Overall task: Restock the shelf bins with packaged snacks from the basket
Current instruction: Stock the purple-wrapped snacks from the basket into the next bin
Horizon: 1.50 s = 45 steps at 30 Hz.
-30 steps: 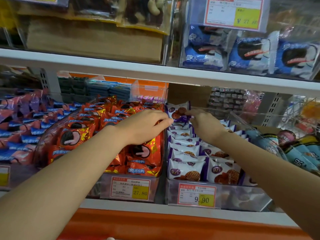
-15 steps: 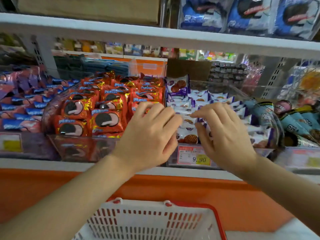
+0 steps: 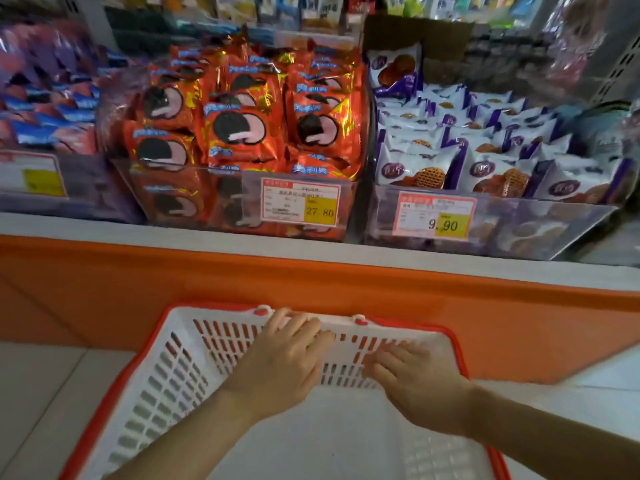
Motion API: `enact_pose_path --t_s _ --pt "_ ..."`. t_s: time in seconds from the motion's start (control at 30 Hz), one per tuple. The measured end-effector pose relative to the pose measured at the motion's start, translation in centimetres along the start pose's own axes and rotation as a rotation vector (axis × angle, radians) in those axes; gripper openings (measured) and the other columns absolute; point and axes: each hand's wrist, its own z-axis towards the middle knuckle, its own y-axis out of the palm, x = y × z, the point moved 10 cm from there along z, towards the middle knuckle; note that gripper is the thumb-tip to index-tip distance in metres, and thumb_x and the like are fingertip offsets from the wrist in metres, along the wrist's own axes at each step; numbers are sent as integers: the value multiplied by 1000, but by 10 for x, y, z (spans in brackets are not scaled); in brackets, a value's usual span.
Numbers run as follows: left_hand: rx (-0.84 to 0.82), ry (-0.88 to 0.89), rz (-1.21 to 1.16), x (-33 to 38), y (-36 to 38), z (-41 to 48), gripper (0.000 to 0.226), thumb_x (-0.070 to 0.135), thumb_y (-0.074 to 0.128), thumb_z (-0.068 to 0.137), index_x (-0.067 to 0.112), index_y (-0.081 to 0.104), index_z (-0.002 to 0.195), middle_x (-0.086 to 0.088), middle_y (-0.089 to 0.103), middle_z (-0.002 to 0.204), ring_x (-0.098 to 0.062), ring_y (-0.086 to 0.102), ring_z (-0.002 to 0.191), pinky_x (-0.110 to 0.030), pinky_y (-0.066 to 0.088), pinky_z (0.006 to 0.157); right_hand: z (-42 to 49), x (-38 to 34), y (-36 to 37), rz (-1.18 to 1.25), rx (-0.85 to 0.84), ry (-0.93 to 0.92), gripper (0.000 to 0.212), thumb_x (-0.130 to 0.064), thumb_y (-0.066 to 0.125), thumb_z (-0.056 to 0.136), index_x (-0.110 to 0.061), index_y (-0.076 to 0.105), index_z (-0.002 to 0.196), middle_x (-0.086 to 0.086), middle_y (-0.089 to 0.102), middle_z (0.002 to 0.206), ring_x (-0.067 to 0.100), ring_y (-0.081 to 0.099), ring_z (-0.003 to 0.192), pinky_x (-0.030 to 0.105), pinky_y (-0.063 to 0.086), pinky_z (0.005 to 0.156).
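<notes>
Both hands have dropped from the bin of purple-and-white packets down into the basket (image 3: 194, 344), and the view has tilted down with them. Left hand (image 3: 280, 362) and right hand (image 3: 415, 382) hover side by side over the basket's far slotted wall, fingers spread and relaxed, gripping nothing. No packet shows on the white basket floor, though what lies under the palms is hidden. Beyond the orange shelf edge (image 3: 311, 271) stand two clear bins: the red-orange packets (image 3: 242, 133) fill the one tagged 27.80 (image 3: 299, 202), and the purple-and-white packets (image 3: 415, 164) stand in rows in the one tagged 9.90 (image 3: 434, 216), one propped upright at the back. Blue-and-pink packets (image 3: 45, 116) lie further left, blurred. Such packs are probably light and puffy, their glossy film slippery and the biscuits inside brittle, so each is best taken by a crimped end or lightly across its flat faces, never squeezed.
</notes>
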Motion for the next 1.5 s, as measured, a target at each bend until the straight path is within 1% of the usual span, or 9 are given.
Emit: enact_pose_path --t_s 0.17,0.27,0.37,0.53,0.8,0.93,1.1,1.23,1.5 --pt "-449 -179 -82 -15 95 -63 41 32 80 60 24 68 98 5 64 93 -15 59 87 -32 54 77 -14 -13 101 237 -320 212 40 -19 67 81 -20 58 120 -2 60 117 17 63 102 32 54 86" --pt "-733 -261 -155 -12 140 -108 47 27 54 92 18 46 137 -7 47 138 -25 43 126 -39 37 106 -42 -24 162 356 -644 391 51 -37 43 99 -15 29 143 5 35 143 25 43 126 39 37 105" --pt "-983 -272 -238 0 175 -151 54 20 31 103 19 11 153 -6 5 160 -26 9 145 -42 10 118 -57 -39 191 342 -847 366 62 -42 48 96 -12 24 145 12 34 141 29 46 123 41 38 102" --pt "-1171 -253 -260 15 209 -187 61 15 35 103 21 1 153 -7 -12 160 -27 -6 147 -46 5 118 -66 -60 220 398 -953 294 70 -30 66 87 -11 28 143 14 38 136 31 46 121 40 39 99" --pt "-1158 -364 -407 17 219 -194 70 18 46 99 24 2 153 -3 -17 159 -23 -11 146 -43 12 118 -66 -68 234 348 -1055 315 36 -29 64 86 -3 61 111 8 52 100 27 57 101 32 43 83" --pt "-1181 -400 -504 21 217 -193 68 29 47 99 24 6 153 -3 -14 159 -23 -9 147 -41 14 118 -40 -53 208 349 -872 411 37 -32 57 91 -5 55 116 11 55 118 28 55 107 33 41 84" --pt "-986 -534 -862 40 198 -158 69 43 60 90 28 24 147 1 31 152 -18 36 133 -38 31 112 -15 -35 172 679 -540 657 25 -37 58 91 -16 57 107 2 61 105 18 55 90 23 39 74" --pt "-801 -618 -879 38 181 -126 35 39 69 84 29 44 107 -1 62 119 -15 61 98 -28 52 88 -5 -30 158 860 -353 736 18 -35 61 89 -24 55 102 -5 60 101 13 56 92 18 42 78" --pt "-702 -570 -597 -1 150 -129 34 42 64 87 24 43 108 2 61 114 -13 56 91 -26 41 80 -67 -54 202 19 -1055 242 64 -56 63 82 -9 49 123 5 55 121 22 44 115 32 34 96"
